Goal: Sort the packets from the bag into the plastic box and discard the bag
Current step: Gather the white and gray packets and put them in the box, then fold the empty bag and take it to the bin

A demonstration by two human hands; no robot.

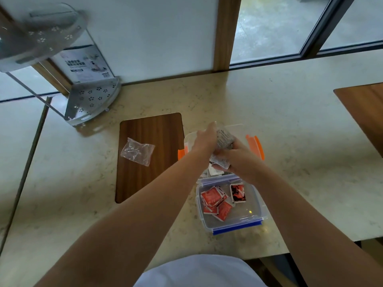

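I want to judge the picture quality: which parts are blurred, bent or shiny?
Head view: the metal rack at top left is smeared by blur; the window frame leans from wide-angle bending; a small glare spot sits in the blue-clipped box; print on the packet in both hands is unreadable.

Red packets (215,200) lie heaped in the clear blue-clipped box (232,222). Grey packets (223,139) are held above the orange-clipped box (253,141). The empty crumpled clear bag (137,151) lies left.
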